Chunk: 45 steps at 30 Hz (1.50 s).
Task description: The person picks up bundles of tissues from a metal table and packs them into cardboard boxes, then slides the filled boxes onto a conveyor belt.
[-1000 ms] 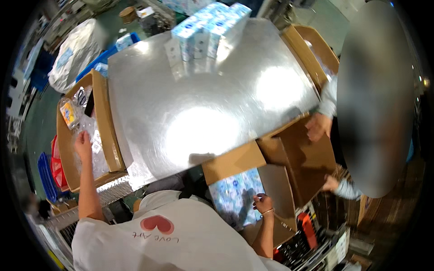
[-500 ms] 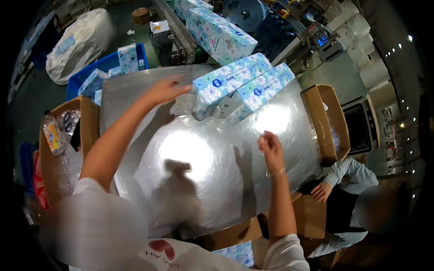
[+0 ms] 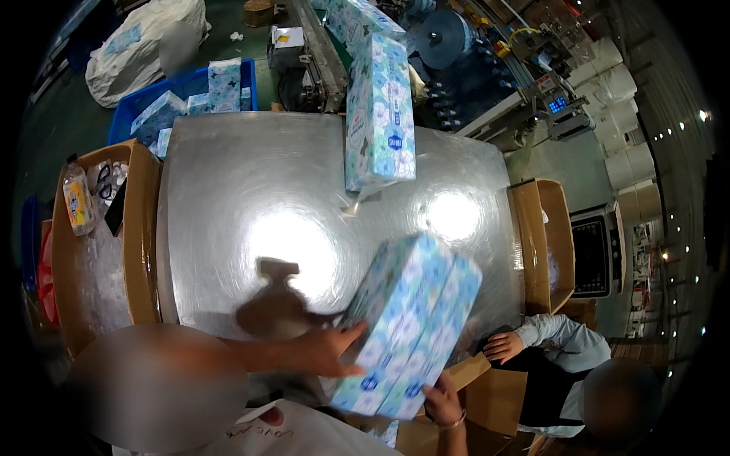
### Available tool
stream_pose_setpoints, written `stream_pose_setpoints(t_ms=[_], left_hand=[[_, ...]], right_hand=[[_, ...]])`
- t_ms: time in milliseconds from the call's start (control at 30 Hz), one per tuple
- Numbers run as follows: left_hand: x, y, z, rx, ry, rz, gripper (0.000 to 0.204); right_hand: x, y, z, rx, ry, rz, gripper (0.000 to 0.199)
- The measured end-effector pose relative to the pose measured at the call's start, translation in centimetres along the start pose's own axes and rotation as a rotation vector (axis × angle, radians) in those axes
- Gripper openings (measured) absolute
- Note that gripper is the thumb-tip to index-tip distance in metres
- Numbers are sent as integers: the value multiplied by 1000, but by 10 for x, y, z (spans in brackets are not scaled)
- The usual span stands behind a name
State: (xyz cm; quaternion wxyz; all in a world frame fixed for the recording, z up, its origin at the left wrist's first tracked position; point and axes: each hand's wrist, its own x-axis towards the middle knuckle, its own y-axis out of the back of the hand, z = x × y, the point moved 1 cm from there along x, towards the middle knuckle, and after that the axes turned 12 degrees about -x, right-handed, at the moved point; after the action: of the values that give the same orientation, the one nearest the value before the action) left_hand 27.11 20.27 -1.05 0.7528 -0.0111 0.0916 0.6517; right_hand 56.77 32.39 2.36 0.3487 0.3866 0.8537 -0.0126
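Observation:
Two long tissue packs (image 3: 411, 327) in blue floral wrapping lie side by side, tilted over the front of the metal table. My left hand (image 3: 336, 351) presses against their left side, thumb and fingers spread around the edge. At their near right end, my right hand (image 3: 442, 401) grips the corner with bent fingers. Below them an open cardboard box (image 3: 490, 399) shows, partly covered by the packs. Another floral tissue pack (image 3: 384, 114) reaches from the conveyor onto the table's far edge.
The metal table (image 3: 220, 197) is shiny and reflects the lights. Cardboard boxes flank it, the left box (image 3: 141, 243) holding plastic film, a bottle and scissors. A blue crate (image 3: 247, 80) with tissue packs stands far left. A co-worker's hand (image 3: 502, 347) rests near the open box.
The two packs have come from the table's far side toward me, now between my hands. Both hands have moved nearer. Another pack has slid from the conveyor onto the table.

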Motion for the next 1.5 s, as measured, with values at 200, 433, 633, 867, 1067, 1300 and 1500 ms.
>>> stream_pose_setpoints(t_ms=[200,433,633,867,1067,1300,1500], left_hand=[[162,107,60,838,-71,859,62],[86,71,25,971,-174,486,31],[-70,-31,19,395,-217,401,37],[-8,-26,-43,-994,240,644,48],[2,-53,23,-1017,63,390,47],[-54,-202,57,-198,-134,-20,42],[-108,-206,38,402,-78,-534,22]], right_hand=[[-52,-23,54,114,-97,307,49],[-37,-31,104,494,-6,269,56],[-15,-23,109,368,-19,56,60],[32,-17,137,670,22,-192,74],[-51,19,91,607,270,91,82],[-317,107,-9,-265,595,259,92],[-343,74,114,-258,24,10,103]])
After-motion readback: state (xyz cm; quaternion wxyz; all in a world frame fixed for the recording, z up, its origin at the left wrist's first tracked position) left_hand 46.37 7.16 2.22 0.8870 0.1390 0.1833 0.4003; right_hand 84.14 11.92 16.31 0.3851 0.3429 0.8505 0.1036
